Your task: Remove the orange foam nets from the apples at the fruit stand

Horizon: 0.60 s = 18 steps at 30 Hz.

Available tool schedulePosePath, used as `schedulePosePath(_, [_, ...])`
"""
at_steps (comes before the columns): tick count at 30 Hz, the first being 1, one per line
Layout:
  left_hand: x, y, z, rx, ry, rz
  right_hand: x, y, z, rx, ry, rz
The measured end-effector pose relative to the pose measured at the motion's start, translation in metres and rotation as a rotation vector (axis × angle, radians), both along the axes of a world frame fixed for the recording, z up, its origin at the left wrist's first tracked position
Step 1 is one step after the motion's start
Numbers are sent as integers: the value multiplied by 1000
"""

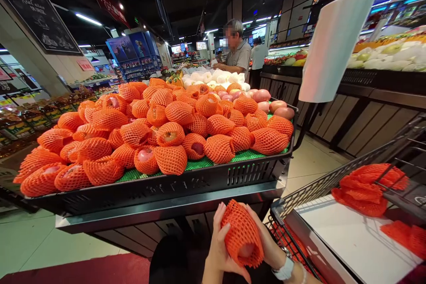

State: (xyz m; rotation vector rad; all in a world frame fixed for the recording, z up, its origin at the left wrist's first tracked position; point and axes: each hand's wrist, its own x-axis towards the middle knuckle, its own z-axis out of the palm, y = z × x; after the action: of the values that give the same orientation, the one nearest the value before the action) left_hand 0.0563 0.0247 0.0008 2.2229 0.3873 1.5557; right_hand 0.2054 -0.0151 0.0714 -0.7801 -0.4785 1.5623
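Taking clock positions from the view's centre, the black bin (213, 178) stretches from eight to two o'clock; most of its fruit appears orange-netted (169, 134), with a few bare fruits (261, 95) left at two. The cart (313, 192) at four o'clock carries loose orange nets (359, 191). Between five and six, left hand (218, 242) and right hand (261, 228) grasp one netted fruit (240, 230), fingers curled around it

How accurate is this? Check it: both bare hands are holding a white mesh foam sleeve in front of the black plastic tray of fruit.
Wrong colour: the head view shows an orange mesh foam sleeve. The rest stands: the bare left hand and bare right hand hold it in front of the black plastic tray of fruit.
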Motion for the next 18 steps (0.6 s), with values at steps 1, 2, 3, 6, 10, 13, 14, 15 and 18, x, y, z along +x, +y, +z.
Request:
schedulePosePath(1, [3,0,-3,-1,-27,21,0,0,2,6,-27,-52])
schedulePosePath(2, [7,0,-7,0,-55,58,0,0,2,5,-51,-109])
schedulePosePath(3, [12,-2,-12,-16,-78,100,0,0,0,-1,-69,-173])
schedulePosePath(6, [30,-11,-29,-282,-128,147,-1,3,-16,-10,-104,-370])
schedulePosePath(10, [51,-30,-33,-702,-251,104,-1,2,-43,-22,-153,-491])
schedulePosePath(13, [54,-36,-11,-835,-294,30,2,1,-48,23,-156,-408])
schedulePosePath(14, [53,-36,0,-888,-292,1,4,2,-47,43,-178,-374])
schedulePosePath(15, [50,-35,11,-946,-275,-11,5,3,-44,57,-214,-355])
schedulePosePath(18, [42,-30,39,-1065,-124,90,8,7,-40,50,-316,-417])
